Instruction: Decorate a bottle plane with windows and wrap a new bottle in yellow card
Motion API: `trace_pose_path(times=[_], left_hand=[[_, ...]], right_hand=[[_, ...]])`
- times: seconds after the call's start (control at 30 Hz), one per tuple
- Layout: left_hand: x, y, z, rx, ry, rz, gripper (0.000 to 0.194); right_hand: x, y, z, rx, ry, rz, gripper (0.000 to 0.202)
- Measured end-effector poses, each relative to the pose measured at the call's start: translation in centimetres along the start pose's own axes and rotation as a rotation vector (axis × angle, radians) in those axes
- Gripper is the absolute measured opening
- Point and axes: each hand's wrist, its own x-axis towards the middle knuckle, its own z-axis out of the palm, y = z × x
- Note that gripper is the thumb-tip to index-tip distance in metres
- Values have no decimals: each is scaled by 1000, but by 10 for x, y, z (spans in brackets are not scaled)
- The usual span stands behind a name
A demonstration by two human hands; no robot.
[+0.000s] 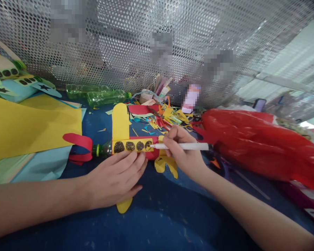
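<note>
A green plastic bottle (106, 150) lies on its side on the blue table, wrapped in red paper, with yellow paper wings and a yellow tail piece. Along it runs a yellow strip (135, 145) with several round black marks; the rightmost is only partly filled. My left hand (117, 179) rests flat over the wrapped bottle, fingers stretched out just below the strip. Pinched in my right hand (184, 150) is a white marker (193, 146), its tip touching the rightmost circle. A red paper loop (81, 141) stands by the bottle's cap.
Yellow and light blue paper sheets (36, 122) lie at the left, near decorated bottles (15, 82). Green bottles (102, 96), paper scraps (157, 120) and a phone (192, 98) are along the back. A red plastic bag (256, 139) fills the right side.
</note>
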Motion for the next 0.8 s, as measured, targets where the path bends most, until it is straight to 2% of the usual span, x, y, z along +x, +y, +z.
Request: trace_pose_path(times=[0.3, 0.8], left_hand=[[-2, 1, 1, -12, -14, 4, 43], [-2, 1, 0, -4, -13, 6, 43]], right_hand=[[0, 2, 0, -5, 37, 3, 25], [0, 1, 0, -20, 28, 5, 25]])
